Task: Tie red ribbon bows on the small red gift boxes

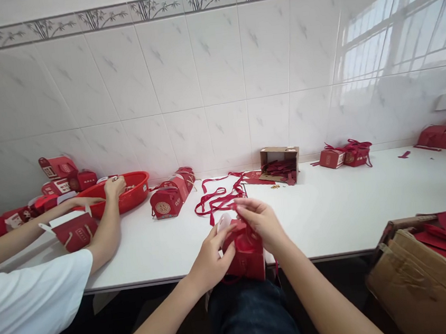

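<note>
A red gift box [253,264] sits at the table's front edge, just above my lap. My left hand [208,261] grips its left side, with the thumb in front and the fingers near a white flap [224,222] that sticks up. Over the top of the box, my right hand [264,224] is closed in a pinch on a red ribbon; the fingertips partly hide it. Loose red ribbons [212,219] lie in loops on the table just beyond the box.
At left, a co-worker's arms [111,221] reach to a red basin [140,189] beside an open box [76,233]. Red gift boxes [168,199] stand near the wall. A small carton [279,153] holds dark red pieces. A large cardboard box [413,274] stands at right.
</note>
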Available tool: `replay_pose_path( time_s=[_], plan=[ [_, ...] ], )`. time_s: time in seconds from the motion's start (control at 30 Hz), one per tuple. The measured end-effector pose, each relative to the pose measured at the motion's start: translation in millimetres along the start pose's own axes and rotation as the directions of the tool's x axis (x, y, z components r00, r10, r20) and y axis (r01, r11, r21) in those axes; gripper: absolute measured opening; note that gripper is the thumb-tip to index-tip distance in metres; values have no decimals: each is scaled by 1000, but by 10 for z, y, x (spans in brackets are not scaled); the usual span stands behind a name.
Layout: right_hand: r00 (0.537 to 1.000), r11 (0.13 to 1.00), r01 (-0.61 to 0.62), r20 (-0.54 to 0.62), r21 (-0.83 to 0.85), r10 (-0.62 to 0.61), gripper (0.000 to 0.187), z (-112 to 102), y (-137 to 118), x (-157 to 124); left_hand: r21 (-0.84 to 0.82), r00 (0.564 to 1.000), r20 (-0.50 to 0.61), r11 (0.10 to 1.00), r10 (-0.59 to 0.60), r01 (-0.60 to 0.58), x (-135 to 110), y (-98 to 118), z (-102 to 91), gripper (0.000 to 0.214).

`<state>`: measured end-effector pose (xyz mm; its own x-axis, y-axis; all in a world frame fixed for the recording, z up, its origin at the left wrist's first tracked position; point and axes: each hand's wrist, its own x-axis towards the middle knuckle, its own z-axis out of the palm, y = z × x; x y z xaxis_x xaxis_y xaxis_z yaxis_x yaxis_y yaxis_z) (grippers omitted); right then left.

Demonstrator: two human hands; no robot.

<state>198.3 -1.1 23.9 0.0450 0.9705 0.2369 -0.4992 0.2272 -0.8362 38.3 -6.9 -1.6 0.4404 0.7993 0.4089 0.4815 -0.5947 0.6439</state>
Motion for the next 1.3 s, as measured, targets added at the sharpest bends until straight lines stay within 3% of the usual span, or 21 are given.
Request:
replay_pose_path(
  time_s=[0.13,0.23,0.57,0.77,0.97,1.07,1.13,1.23,1.3],
  plan=[
    [994,986,-105,14,-132,108,25,52,164,114,-248,982,-104,960,-158,128,-46,-63,23,51],
    [990,972,-134,20,-193,141,26,52,132,89,-298,962,-139,936,-235,186,-57,-87,9,57],
    [980,953,-101,136,-284,144,28,53,124,61,-438,965,-77,878,-252,194,-69,-16,-3,59],
    [981,955,-52,163,-290,103,29,57,135,57,-391,928,-86,869,-363,304,99,-6,-71,39],
    [986,956,-55,134,-289,97,28,69,120,19,-353,963,-30,904,-269,242,251,-90,-74,30],
    [997,971,-64,36,-232,74,26,56,128,2,-226,969,-47,948,-241,225,173,-247,-88,30],
    [999,984,-21,-49,-178,13,25,26,104,-27,36,974,-57,975,-218,220,67,-399,-143,26],
    [974,973,155,-135,-170,-179,22,-90,13,-113,434,965,-28,867,-259,245,-105,-636,-283,21],
    [941,942,246,-177,-229,-288,21,-224,-52,-182,520,958,-20,816,-285,254,-168,-750,-375,17]
  ],
)
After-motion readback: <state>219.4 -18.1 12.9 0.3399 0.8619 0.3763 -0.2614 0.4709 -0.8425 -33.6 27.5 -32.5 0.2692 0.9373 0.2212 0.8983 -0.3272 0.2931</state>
